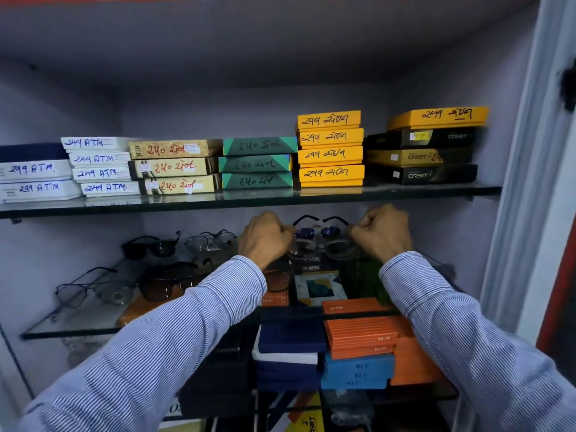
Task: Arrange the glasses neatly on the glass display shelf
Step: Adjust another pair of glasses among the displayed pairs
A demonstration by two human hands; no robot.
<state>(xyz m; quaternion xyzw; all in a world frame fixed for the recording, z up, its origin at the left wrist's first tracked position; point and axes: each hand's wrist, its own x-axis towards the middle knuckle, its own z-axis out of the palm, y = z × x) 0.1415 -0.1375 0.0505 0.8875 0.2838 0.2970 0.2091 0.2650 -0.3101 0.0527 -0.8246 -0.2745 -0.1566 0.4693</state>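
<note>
Both my hands reach into the middle glass shelf (78, 325) of a cabinet. My left hand (265, 236) and my right hand (381, 232) each pinch one side of a pair of blue-lensed glasses (319, 233), held level above a stack of dark Diesel boxes (311, 265) at the back of the shelf. Its temple arms point away from me. To the left on the same shelf lie several other pairs: black sunglasses (152, 246), clear-lensed glasses (212, 241), brown-lensed sunglasses (162, 288) and thin wire-framed glasses (90, 288).
The upper glass shelf (249, 199) just above my hands carries stacks of labelled white, beige, green, yellow and black boxes. Orange boxes (361, 336), blue boxes (355, 369) and navy boxes fill the shelf below. The cabinet's right frame (514, 182) stands close to my right arm.
</note>
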